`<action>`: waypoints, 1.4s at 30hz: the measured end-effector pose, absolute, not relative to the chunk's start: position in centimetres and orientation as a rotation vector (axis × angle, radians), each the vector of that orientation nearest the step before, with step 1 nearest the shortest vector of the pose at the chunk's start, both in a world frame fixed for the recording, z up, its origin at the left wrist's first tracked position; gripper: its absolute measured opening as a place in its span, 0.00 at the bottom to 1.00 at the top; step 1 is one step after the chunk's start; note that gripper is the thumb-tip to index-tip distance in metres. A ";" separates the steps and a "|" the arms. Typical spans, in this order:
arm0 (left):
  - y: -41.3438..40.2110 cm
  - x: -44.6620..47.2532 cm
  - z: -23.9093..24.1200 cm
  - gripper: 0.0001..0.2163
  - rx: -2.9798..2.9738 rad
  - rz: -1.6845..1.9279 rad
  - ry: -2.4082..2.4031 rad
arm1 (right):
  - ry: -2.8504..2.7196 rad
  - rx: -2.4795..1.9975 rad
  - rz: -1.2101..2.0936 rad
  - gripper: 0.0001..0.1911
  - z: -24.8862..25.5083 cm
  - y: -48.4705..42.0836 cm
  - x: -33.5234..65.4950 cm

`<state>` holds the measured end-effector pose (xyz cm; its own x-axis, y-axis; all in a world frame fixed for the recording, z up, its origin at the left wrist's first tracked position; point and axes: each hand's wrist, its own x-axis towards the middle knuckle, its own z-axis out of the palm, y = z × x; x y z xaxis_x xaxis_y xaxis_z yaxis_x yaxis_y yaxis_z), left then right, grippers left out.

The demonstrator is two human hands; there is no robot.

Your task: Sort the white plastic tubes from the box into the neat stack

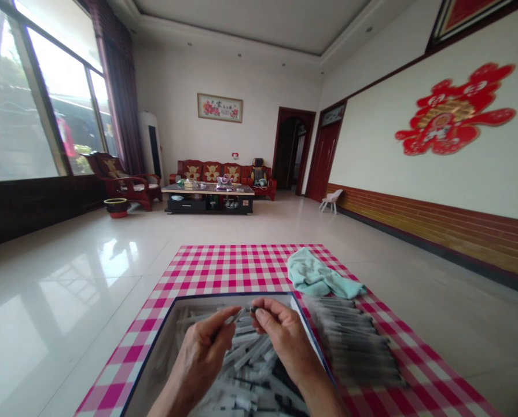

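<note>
Well, a slender clear plastic tube [233, 318] sits pinched in the left hand's grip [200, 359], its tip just beside a small dark cap [253, 310] closed in the right hand's grip [287, 341]. Below them, a blue-rimmed tray [206, 296] holds a loose heap of similar clear tubes [250, 370], some with dark parts. Blurred rows of tubes [354, 341] lie side by side on a pink checked cloth [224, 272], just beside a crumpled pale teal towel [319, 275]
</note>
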<state>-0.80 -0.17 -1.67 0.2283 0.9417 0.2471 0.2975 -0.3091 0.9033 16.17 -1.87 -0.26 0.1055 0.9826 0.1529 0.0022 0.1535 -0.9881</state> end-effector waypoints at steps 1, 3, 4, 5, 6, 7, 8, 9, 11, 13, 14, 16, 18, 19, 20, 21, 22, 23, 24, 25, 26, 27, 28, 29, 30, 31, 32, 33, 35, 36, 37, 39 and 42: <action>-0.3 -0.7 -1.5 0.17 1.791 1.090 1.159 | -1.176 -1.130 1.037 0.13 -0.5 -1.9 16.2; -0.5 -0.5 -1.2 0.16 1.850 1.089 1.165 | -1.177 -1.126 1.040 0.13 -0.6 -1.9 16.1; -0.6 -0.5 -1.1 0.16 1.872 1.088 1.164 | -1.189 -1.128 1.032 0.13 -0.6 -2.0 16.1; -0.6 -0.4 -1.0 0.16 1.888 1.083 1.160 | -1.203 -1.130 1.022 0.12 -0.6 -2.0 16.1; -0.7 -0.4 -1.0 0.16 1.902 1.076 1.157 | -1.222 -1.134 1.010 0.12 -0.5 -2.1 16.0; -0.7 -0.3 -0.9 0.16 1.916 1.071 1.153 | -1.243 -1.137 1.000 0.12 -0.5 -2.1 16.0; -0.7 -0.3 -0.9 0.16 1.933 1.065 1.149 | -1.262 -1.141 0.989 0.12 -0.5 -2.1 16.0; -0.7 -0.3 -0.9 0.16 1.952 1.058 1.146 | -1.285 -1.145 0.980 0.12 -0.5 -2.1 16.0; -0.7 -0.3 -0.9 0.16 1.993 1.038 1.140 | -1.339 -1.145 0.960 0.11 -0.5 -2.2 16.1; -0.7 -0.4 -0.9 0.15 2.031 1.011 1.136 | -1.399 -1.146 0.936 0.10 -0.5 -2.3 16.2; -0.7 -0.4 -0.9 0.15 2.046 0.995 1.137 | -1.431 -1.151 0.925 0.10 -0.4 -2.3 16.3; -0.7 -0.5 -0.8 0.15 2.064 0.961 1.151 | -1.489 -1.159 0.909 0.09 -0.2 -2.5 16.6; -0.9 -0.5 -0.5 0.14 2.076 0.912 1.171 | -1.540 -1.160 0.903 0.08 0.1 -2.6 16.9; -1.0 -0.5 -0.4 0.13 2.082 0.885 1.176 | -1.559 -1.159 0.902 0.08 0.2 -2.6 17.1; -1.1 -0.5 -0.2 0.13 2.092 0.860 1.174 | -1.576 -1.161 0.901 0.08 0.2 -2.6 17.2; -1.1 -0.5 -0.1 0.13 2.100 0.840 1.169 | -1.588 -1.166 0.901 0.08 0.3 -2.6 17.3; -1.2 -0.4 0.0 0.13 2.106 0.826 1.159 | -1.597 -1.172 0.901 0.08 0.3 -2.6 17.4; -1.2 -0.4 0.1 0.13 2.106 0.820 1.148 | -1.602 -1.177 0.898 0.08 0.3 -2.6 17.5; -1.2 -0.4 0.2 0.13 2.102 0.818 1.136 | -1.605 -1.180 0.893 0.08 0.3 -2.6 17.5; -1.3 -0.4 0.2 0.13 2.096 0.815 1.122 | -1.608 -1.181 0.886 0.08 0.3 -2.7 17.5; -1.2 -0.4 0.2 0.13 2.088 0.812 1.106 | -1.608 -1.180 0.876 0.07 0.3 -2.7 17.6; -1.2 -0.4 0.1 0.13 2.081 0.807 1.089 | -1.608 -1.178 0.868 0.07 0.3 -2.7 17.5; -1.2 -0.4 0.1 0.13 2.076 0.804 1.071 | -1.606 -1.177 0.867 0.07 0.3 -2.8 17.5; -1.2 -0.4 0.0 0.13 2.071 0.801 1.053 | -1.604 -1.175 0.876 0.07 0.3 -2.8 17.5; -1.2 -0.3 0.0 0.13 2.067 0.799 1.040 | -1.600 -1.173 0.895 0.07 0.3 -2.8 17.4; -1.2 -0.3 -0.1 0.13 2.066 0.798 1.030 | -1.595 -1.170 0.920 0.07 0.3 -2.8 17.4; -1.2 -0.3 -0.1 0.13 2.067 0.797 1.024 | -1.589 -1.166 0.943 0.07 0.3 -2.8 17.4; -1.2 -0.3 -0.1 0.13 2.072 0.796 1.022 | -1.585 -1.163 0.956 0.07 0.3 -2.7 17.4; -1.1 -0.4 -0.1 0.13 2.101 0.783 1.032 | -1.581 -1.166 0.944 0.07 0.3 -2.6 17.6; -1.1 -0.7 0.0 0.13 2.119 0.770 1.046 | -1.581 -1.179 0.927 0.08 0.3 -2.6 17.9; -1.0 -0.9 0.1 0.13 2.140 0.756 1.062 | -1.582 -1.205 0.904 0.08 0.2 -2.6 18.2; -0.7 -1.7 0.4 0.13 2.141 0.741 1.130 | -1.619 -1.292 0.870 0.09 0.0 -2.6 19.2; -0.3 -2.6 0.6 0.14 2.097 0.767 1.208 | -1.829 -1.401 0.962 0.11 -0.6 -2.9 20.5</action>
